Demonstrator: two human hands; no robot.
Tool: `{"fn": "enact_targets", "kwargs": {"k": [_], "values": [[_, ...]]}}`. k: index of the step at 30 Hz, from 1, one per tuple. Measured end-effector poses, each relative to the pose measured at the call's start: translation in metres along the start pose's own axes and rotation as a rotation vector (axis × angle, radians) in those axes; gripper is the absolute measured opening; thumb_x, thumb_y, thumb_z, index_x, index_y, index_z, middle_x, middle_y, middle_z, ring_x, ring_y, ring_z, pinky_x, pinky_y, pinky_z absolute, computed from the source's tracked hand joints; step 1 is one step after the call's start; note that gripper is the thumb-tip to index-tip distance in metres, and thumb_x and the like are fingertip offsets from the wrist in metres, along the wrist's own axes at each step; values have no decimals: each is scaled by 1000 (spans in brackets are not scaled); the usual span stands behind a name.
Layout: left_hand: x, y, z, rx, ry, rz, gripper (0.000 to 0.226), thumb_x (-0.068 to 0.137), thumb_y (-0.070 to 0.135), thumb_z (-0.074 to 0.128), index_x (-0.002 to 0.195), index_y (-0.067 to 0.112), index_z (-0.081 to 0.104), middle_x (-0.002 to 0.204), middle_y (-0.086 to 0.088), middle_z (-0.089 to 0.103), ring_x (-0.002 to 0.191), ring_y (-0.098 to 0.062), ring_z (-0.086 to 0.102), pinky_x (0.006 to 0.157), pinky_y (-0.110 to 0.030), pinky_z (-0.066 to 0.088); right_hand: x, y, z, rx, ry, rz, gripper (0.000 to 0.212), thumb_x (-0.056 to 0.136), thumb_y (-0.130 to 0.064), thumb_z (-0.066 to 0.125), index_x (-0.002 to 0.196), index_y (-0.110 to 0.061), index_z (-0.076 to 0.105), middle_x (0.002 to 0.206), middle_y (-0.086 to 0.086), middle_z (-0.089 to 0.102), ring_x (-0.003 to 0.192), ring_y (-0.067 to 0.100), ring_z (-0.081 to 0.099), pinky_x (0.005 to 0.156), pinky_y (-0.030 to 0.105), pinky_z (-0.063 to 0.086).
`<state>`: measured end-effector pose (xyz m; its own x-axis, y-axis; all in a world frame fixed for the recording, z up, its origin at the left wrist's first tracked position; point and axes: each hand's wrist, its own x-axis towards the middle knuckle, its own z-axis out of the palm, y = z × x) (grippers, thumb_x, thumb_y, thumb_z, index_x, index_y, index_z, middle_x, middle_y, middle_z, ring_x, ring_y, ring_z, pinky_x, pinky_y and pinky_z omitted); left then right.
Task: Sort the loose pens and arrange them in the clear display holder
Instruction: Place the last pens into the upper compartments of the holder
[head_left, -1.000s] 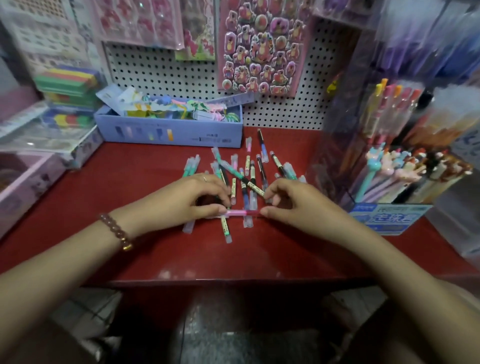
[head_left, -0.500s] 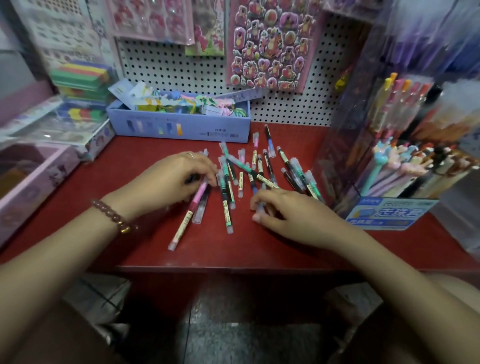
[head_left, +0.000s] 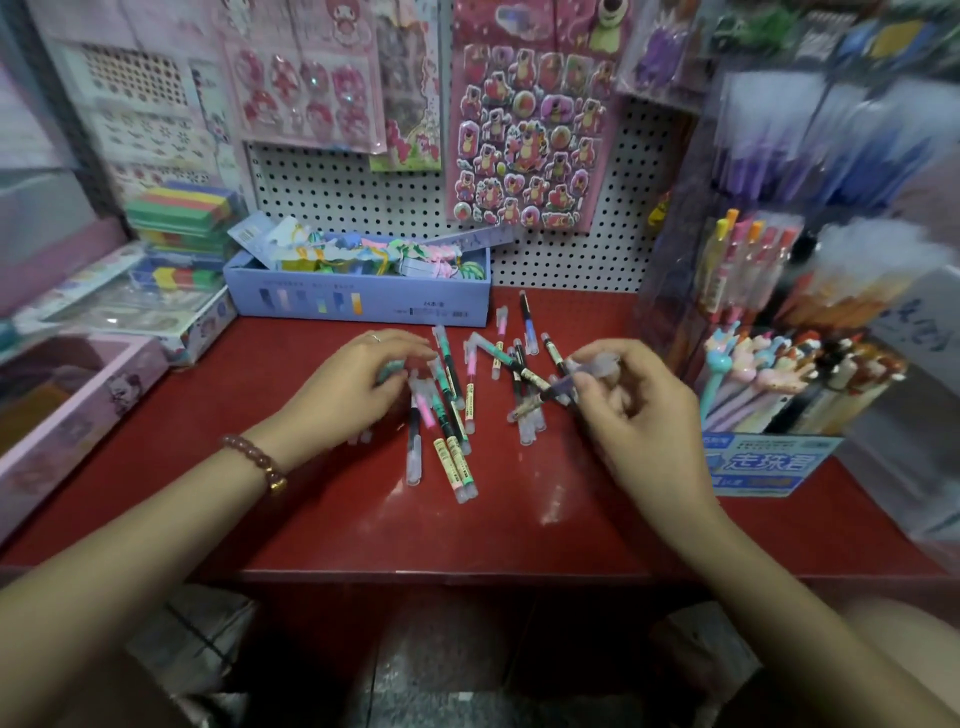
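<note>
**Pen sort on red counter: right hand loaded, holder close by**

Head view. Shop nook w/ a white pegboard (head_left: 363, 192) at the back hung w/ sticker sheets. A red counter (head_left: 519, 519) runs across, its front edge near the person. A blue box (head_left: 363, 304) sits against the pegboard and a pink tray (head_left: 78, 410) lies at far left.

The loose pens (head_left: 452, 395) lie scattered mid-counter, crossing each other, some w/ clear caps and yellow label bands. The clear display holder (head_left: 670, 322) stands at the counter's right end, already stocked w/ other pens in tiers.

Right hand (head_left: 639, 410) is curled, pinching the held pens (head_left: 587, 369), approx 2–3, between thumb and fingertips above the pile's right side. Left hand (head_left: 353, 384) has its fingers bent over the pile's left edge. Motion blur, so can't tell if it grips a pen or just rests there.

Handling, my read:
- Pens look light, stiff and smooth plastic. They're round, so they'll prob roll and slip when bunched.
- Caps may pull off, so take them mid-barrel, not by the cap.
- Align the tips before lifting a bunch.

Room:
- There's open counter in front of the pile for lining pens up, but rollers could go off the front edge.
- The path to the holder is short. Its tall clear wall and packed tiers leave a tight entry, so come in from above.
</note>
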<state>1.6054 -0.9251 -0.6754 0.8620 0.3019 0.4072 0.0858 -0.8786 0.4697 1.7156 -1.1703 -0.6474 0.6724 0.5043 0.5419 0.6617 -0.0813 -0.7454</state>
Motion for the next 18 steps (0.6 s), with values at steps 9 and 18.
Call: {"fn": "enact_targets", "kwargs": {"k": [9, 18], "values": [[120, 57, 48, -268, -246, 1, 25, 98, 14, 46, 114, 20, 64, 118, -1, 63, 93, -15, 61, 82, -26, 48, -14, 0, -12, 69, 80, 31, 15, 99, -25, 36, 90, -32, 46, 83, -35, 56, 69, -7, 54, 61, 19, 41], [155, 30, 85, 191, -370, 19, 37, 83, -13, 46, 106, 9, 66, 104, -11, 66, 88, -26, 64, 79, -41, 53, -16, 8, -27, -64, -2, 23, 15, 91, -42, 29, 92, -39, 43, 94, -26, 54, 78, -1, 55, 64, 23, 42]]}}
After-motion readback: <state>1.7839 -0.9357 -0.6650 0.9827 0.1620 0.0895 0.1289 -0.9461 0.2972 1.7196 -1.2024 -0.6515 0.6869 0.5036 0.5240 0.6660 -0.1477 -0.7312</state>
